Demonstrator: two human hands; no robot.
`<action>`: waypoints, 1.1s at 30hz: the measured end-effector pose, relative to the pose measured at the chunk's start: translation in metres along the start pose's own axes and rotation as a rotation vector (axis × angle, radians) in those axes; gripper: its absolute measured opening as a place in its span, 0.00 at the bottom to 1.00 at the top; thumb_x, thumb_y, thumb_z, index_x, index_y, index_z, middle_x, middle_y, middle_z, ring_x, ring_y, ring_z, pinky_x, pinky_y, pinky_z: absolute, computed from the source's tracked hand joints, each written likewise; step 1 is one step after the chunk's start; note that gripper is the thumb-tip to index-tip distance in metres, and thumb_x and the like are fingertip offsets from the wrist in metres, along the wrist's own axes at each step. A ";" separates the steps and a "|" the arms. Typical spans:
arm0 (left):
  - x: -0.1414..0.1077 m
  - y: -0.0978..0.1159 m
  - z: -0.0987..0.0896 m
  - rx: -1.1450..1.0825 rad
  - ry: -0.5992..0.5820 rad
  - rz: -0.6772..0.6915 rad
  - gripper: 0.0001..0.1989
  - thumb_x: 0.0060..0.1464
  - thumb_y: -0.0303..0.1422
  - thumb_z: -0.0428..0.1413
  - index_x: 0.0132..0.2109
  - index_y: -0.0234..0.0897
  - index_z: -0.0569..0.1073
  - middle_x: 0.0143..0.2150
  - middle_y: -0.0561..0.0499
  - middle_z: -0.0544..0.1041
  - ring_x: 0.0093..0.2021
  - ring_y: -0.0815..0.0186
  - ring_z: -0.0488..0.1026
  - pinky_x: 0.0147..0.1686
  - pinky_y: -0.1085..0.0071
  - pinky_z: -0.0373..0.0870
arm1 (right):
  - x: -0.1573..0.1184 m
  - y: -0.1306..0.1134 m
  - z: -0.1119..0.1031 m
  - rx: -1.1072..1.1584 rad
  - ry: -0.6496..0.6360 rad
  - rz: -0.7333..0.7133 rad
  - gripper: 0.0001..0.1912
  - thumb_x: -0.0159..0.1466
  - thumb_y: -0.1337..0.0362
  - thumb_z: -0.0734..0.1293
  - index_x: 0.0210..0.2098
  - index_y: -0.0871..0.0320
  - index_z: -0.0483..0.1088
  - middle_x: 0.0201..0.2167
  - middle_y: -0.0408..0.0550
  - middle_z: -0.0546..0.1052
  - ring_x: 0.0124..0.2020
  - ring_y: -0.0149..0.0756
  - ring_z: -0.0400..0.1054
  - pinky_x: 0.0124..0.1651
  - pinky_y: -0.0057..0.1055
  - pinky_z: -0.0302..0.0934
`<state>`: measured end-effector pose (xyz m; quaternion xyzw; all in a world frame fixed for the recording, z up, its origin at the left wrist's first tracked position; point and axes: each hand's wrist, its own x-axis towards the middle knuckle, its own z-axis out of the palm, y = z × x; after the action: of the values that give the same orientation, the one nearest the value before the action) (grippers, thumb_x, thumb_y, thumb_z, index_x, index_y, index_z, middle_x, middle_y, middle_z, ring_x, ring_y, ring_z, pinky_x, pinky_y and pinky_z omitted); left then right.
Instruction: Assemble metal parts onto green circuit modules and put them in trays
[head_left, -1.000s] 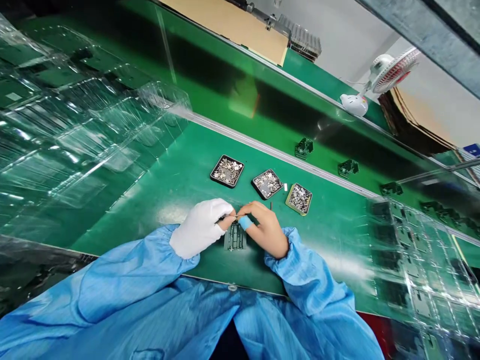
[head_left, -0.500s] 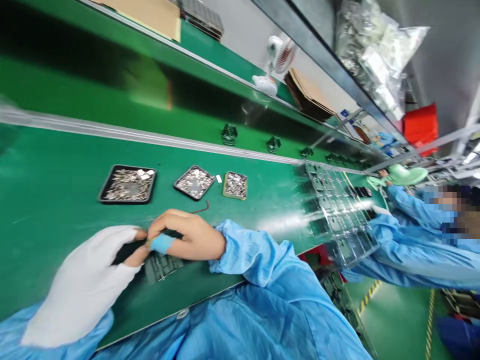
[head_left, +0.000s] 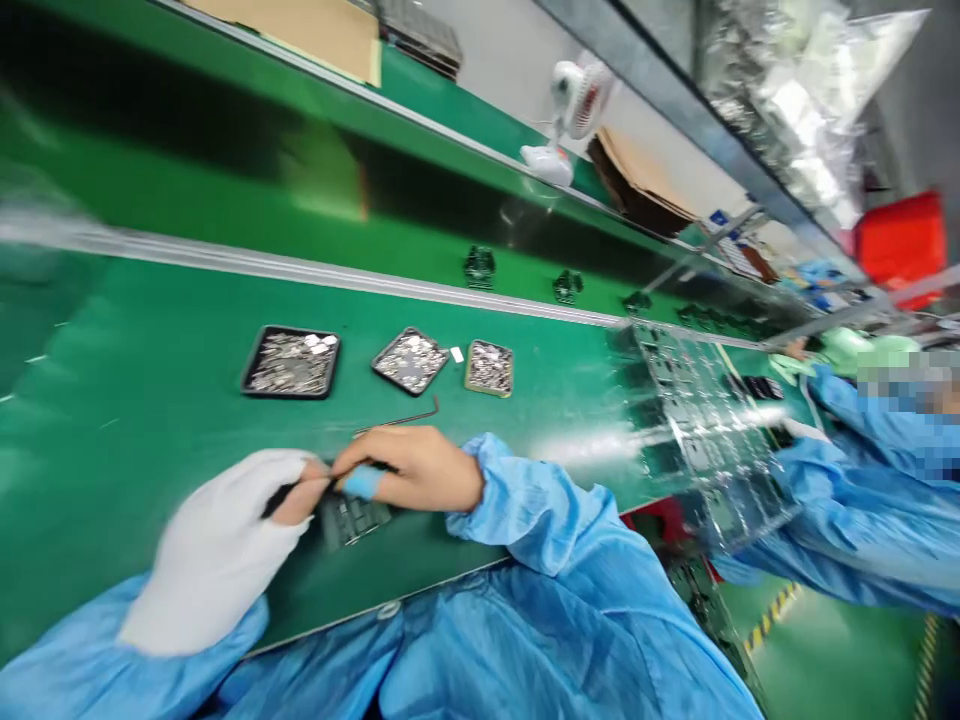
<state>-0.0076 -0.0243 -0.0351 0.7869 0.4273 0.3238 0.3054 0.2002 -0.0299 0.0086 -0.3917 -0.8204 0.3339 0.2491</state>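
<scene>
My left hand (head_left: 232, 540), in a white glove with bare fingertips, pinches at something small that I cannot make out. Facing it, my right hand (head_left: 412, 465), with blue tape round a finger, has its thumb and finger pressed together at the same spot. Their fingertips meet just above a dark flat part with slots (head_left: 356, 515) lying on the green bench, partly hidden by the hands. Just beyond my right hand lies a thin hex key (head_left: 405, 416). Farther back are a black tray of small metal pieces (head_left: 292, 362) and a smaller tray of bright pieces (head_left: 411, 361).
A third small box of metal bits (head_left: 490, 368) stands right of the trays, near a small white piece (head_left: 457, 354). Dark green stacked parts (head_left: 479, 267) line the back. A clear blister tray (head_left: 705, 420) overhangs the right edge, beside a co-worker's blue sleeve (head_left: 840, 480).
The view has shifted, so the bench and both hands sit farther right in the picture. My hands stay fingertip to fingertip over the slotted part; more of the hex key shows.
</scene>
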 end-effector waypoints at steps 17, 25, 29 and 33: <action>0.004 0.009 0.021 -0.263 -0.154 -0.224 0.23 0.51 0.42 0.51 0.50 0.31 0.71 0.50 0.41 0.75 0.51 0.55 0.73 0.54 0.60 0.68 | -0.007 0.014 0.019 -0.052 0.204 -0.032 0.03 0.61 0.69 0.61 0.33 0.54 0.65 0.36 0.45 0.74 0.43 0.35 0.68 0.60 0.45 0.49; 0.003 0.006 0.025 -0.283 -0.137 -0.228 0.22 0.51 0.39 0.50 0.51 0.31 0.70 0.51 0.40 0.75 0.51 0.55 0.72 0.53 0.60 0.68 | -0.006 0.013 0.025 -0.024 0.259 -0.049 0.03 0.63 0.68 0.61 0.33 0.53 0.64 0.35 0.45 0.74 0.41 0.35 0.68 0.58 0.45 0.52; 0.005 0.009 0.023 -0.309 -0.154 -0.272 0.21 0.54 0.42 0.49 0.50 0.32 0.70 0.52 0.41 0.74 0.52 0.55 0.71 0.55 0.60 0.66 | -0.006 0.012 0.028 -0.005 0.288 -0.049 0.05 0.62 0.70 0.61 0.33 0.54 0.64 0.35 0.46 0.73 0.40 0.36 0.67 0.53 0.44 0.56; 0.009 0.016 0.021 -0.359 -0.184 -0.350 0.19 0.57 0.43 0.45 0.44 0.35 0.70 0.46 0.44 0.76 0.48 0.57 0.72 0.51 0.59 0.67 | -0.006 0.013 0.027 0.186 0.250 0.025 0.05 0.62 0.70 0.62 0.35 0.54 0.65 0.38 0.47 0.72 0.42 0.36 0.66 0.49 0.39 0.60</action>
<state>0.0197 -0.0278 -0.0333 0.6606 0.4629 0.2637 0.5290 0.1923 -0.0381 -0.0196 -0.4157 -0.7437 0.3602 0.3800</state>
